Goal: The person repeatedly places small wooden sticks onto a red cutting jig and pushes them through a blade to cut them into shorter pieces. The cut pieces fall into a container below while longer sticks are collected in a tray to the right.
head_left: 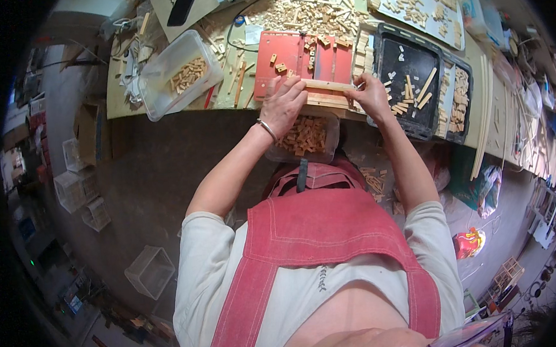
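Observation:
A red board [271, 48] with metal rails and small drilled wooden pieces [280, 67] lies at the bench's front edge. A pale wooden strip [323, 85] crosses its front. My left hand [281, 107] has its fingers bent over the strip's left end, pressed on it. My right hand [369, 94] pinches the strip's right end between thumb and fingers. Just below, a clear bin [299, 141] of small wooden blocks stands under the edge, partly behind my left forearm.
Loose wooden pieces [304, 5] cover the bench's back. A clear tub [160, 91] of blocks sits left, black trays [416, 53] and a white board [398, 13] of pieces right, with long strips [484, 122] beyond. Empty clear bins [149, 271] stand on the floor at left.

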`<state>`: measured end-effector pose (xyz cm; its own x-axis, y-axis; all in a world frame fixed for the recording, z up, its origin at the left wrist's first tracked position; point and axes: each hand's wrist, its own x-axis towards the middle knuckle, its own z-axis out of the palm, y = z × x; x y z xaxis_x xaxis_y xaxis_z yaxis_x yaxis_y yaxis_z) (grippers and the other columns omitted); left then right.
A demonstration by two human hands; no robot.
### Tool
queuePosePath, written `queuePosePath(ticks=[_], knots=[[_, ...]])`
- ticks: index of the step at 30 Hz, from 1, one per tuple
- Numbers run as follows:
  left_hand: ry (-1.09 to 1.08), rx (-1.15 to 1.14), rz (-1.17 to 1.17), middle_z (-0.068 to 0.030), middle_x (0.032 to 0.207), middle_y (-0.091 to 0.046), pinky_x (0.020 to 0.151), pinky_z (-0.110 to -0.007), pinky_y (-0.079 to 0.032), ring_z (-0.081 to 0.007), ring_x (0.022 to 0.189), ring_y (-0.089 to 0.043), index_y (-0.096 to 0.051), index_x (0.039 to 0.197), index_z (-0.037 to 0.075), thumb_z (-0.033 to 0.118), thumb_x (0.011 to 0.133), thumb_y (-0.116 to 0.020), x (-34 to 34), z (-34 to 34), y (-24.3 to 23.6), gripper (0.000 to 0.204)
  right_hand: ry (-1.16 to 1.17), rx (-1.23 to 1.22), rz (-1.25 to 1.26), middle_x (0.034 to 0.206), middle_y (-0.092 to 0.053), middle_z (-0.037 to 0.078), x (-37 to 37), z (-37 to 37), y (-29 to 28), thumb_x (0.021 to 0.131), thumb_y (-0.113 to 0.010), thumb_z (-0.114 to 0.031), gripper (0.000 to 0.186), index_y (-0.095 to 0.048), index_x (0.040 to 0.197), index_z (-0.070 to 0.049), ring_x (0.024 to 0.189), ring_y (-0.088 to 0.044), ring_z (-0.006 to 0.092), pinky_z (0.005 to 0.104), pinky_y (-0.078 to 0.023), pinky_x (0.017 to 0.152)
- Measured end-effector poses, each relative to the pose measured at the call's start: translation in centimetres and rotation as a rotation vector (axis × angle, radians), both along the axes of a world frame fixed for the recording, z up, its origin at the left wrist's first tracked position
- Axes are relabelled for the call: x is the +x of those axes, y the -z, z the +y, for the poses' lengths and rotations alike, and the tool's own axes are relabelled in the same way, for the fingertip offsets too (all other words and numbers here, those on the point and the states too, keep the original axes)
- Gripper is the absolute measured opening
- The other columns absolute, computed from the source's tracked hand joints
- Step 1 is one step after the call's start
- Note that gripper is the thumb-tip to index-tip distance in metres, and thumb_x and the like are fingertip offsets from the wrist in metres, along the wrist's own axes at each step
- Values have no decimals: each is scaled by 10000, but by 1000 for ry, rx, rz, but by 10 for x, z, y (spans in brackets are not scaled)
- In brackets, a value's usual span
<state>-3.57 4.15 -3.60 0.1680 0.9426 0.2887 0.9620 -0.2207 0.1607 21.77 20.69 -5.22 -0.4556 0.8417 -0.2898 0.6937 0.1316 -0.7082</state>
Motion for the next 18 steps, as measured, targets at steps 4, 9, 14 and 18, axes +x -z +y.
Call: queuePosePath(ticks=[4, 9, 14, 18], knots=[[-3, -25, 20, 7, 1375, -674, 1230, -478, -300, -195, 1435, -557, -690, 1156, 147, 120, 948, -674, 0, -2, -3, 211, 1, 49, -51, 890, -769, 214, -4, -3, -4, 804, -887, -352, 423, -740, 967, 9, 851, -764, 338, 459, -584, 767], [-18, 19, 45, -13, 1353, -674, 1248, -480, -297, -187, 1439, -549, -695, 1120, 139, 148, 958, -619, 2, -2, -2, 180, -117, 256, -217, 901, -742, 154, -9, -8, -12, 811, -899, -404, 401, -771, 984, -65, 884, -732, 336, 463, -561, 781], [-23, -1, 46, -15, 1354, -677, 1250, -482, -297, -189, 1445, -546, -693, 1119, 137, 147, 952, -619, 4, -2, -6, 183, -354, 700, -90, 949, -658, 51, -28, -8, -9, 805, -895, -414, 309, -782, 948, -164, 943, -661, 290, 445, -501, 803], [-9, -30, 32, -23, 1415, -654, 1223, -498, -319, -226, 1446, -548, -679, 1206, 132, 130, 945, -667, 2, -1, -2, 262, -334, 673, 138, 947, -654, 32, -59, -27, 3, 830, -846, -230, 133, -780, 930, -171, 936, -656, 264, 441, -496, 795]])
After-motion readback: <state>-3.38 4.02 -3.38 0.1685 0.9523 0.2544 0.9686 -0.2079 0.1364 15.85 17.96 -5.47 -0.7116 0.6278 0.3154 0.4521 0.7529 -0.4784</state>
